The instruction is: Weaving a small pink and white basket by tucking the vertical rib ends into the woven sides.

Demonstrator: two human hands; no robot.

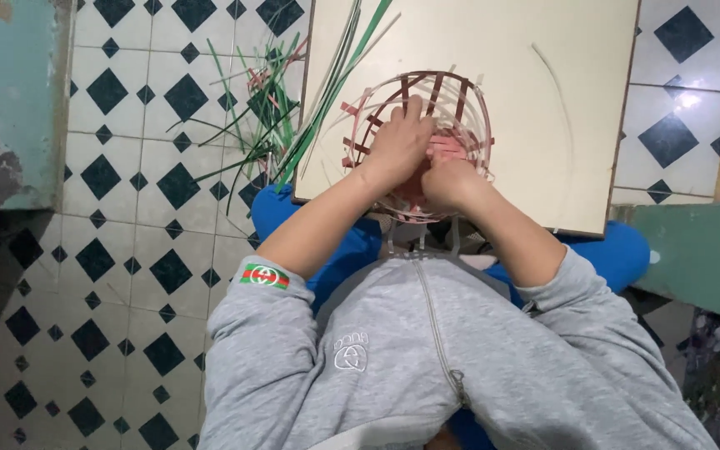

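The person sits with a flat pale board [543, 108] across the knees, and it serves as a counter. On the near part of it stands a small half-woven basket [422, 133] of red and pale strips, its open mouth turned up to the camera. Both hands are inside it. The left hand [397, 146] lies over the inner wall, its fingers [414, 108] bent and pressed on the upright red strips at the far side. The right hand [452, 179] is low at the near rim, closed like a fist, and it seems to pinch a pink strip [447, 148] that runs across the bottom, though the grip itself I cannot see clearly.

In my judgement the weaving of the wall is the step in hand: one strip is passed between the uprights. The next move calls for holding the uprights firm while the strip is pulled tight.

A bundle of green strips [327, 92] lies on the left edge of the board and spills to the tiled floor [127, 208]. The bottom of the basket is hidden under the hands, and the near rim is partly cut by the wrists.
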